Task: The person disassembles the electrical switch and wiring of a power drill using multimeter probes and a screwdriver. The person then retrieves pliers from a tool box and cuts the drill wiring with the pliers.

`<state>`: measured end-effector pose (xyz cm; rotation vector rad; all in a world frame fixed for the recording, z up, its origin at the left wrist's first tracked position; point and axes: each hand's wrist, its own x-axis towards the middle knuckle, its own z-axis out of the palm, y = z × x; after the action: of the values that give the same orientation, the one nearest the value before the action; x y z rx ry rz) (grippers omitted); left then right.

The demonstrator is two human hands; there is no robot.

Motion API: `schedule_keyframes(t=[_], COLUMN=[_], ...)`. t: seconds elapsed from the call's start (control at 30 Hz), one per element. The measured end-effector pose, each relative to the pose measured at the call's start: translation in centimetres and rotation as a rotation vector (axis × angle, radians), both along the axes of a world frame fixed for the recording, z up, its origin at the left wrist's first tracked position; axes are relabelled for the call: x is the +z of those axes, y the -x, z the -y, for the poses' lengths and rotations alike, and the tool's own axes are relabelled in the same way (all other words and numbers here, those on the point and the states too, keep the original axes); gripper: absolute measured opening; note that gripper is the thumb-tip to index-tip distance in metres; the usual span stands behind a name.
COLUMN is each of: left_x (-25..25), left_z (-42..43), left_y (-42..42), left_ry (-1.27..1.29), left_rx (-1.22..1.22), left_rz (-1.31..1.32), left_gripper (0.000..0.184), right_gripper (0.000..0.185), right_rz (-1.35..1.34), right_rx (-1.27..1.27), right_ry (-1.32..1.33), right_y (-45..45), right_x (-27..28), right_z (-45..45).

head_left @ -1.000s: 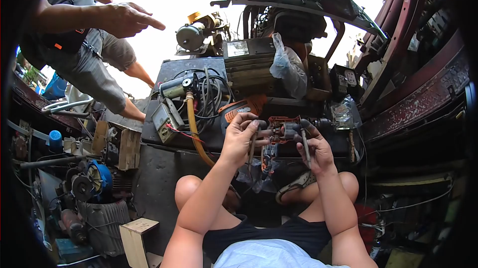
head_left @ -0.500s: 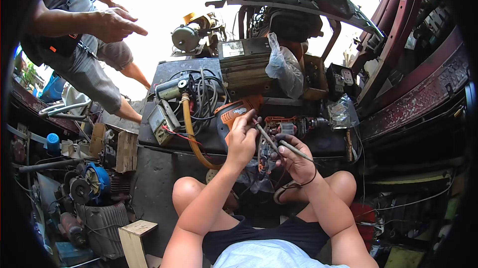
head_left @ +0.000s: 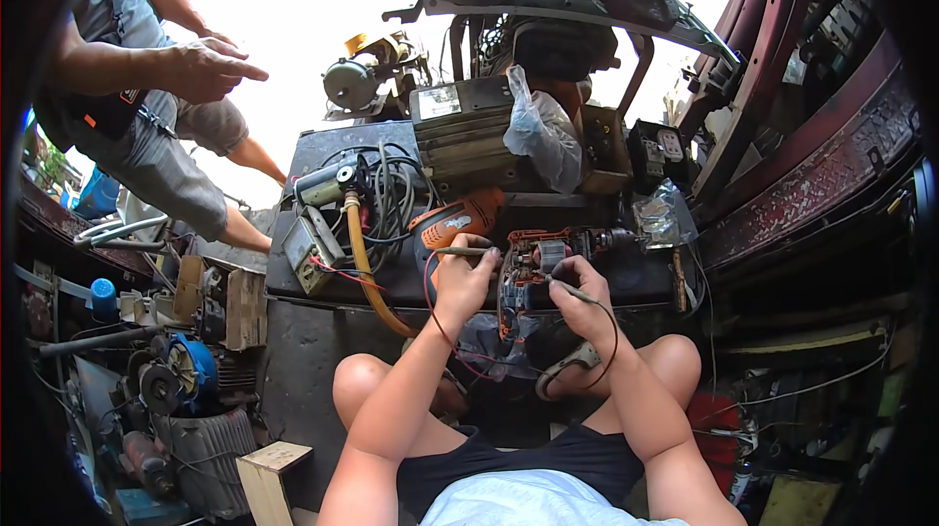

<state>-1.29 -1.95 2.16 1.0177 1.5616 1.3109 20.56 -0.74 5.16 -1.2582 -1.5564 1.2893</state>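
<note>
My left hand (head_left: 464, 278) is closed on a slim probe (head_left: 458, 251) with a red wire, at the left side of an opened drill (head_left: 509, 293). In my right hand (head_left: 581, 297) is a second slim probe (head_left: 579, 295) with a dark wire, at the drill's lower right. The drill lies on the bench with its motor (head_left: 552, 254) exposed. The probe tips are too small to make out. An orange drill housing (head_left: 456, 221) rests just behind my left hand.
A meter box (head_left: 311, 250), coiled cables (head_left: 389, 196) and a yellow hose (head_left: 361, 267) lie at the left. Behind are a metal case (head_left: 460, 140) and a plastic bag (head_left: 544, 133). At the upper left, another person's hand (head_left: 210, 69) points.
My hands have moved apart from their crossed probes to either side of the drill motor. The camera view has shifted slightly, and the other person's pointing hand appears farther left.
</note>
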Motion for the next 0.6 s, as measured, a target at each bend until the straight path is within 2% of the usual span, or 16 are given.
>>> schedule_keyframes(t=[0.07,0.17,0.27,0.6], left_x=[-1.5,-2.8,-1.7,-2.0], left_z=[-0.3,-0.6,-0.4,-0.5], left_y=[0.2,-0.2,-0.6,-1.1], left_ry=[-0.006,-0.074,-0.066,-0.084], left_rx=[-0.018,-0.01,-0.02,-0.032], left_rz=[-0.053,0.024,-0.09,-0.141], left_gripper=[0.019,0.022,0.021,0.023], right_gripper=[0.02,0.02,0.022,0.021], right_rz=[0.075,0.121,0.181,0.342], right_rx=[-0.002,-0.01,-0.007,0.062], right_ry=[-0.001,-0.065,-0.172,-0.405], right_y=[-0.3,-0.5,-0.1,1.3], right_x=[-1.1,-2.7,-2.5,-2.0], right_z=[-0.1,-0.3,-0.4,-0.1])
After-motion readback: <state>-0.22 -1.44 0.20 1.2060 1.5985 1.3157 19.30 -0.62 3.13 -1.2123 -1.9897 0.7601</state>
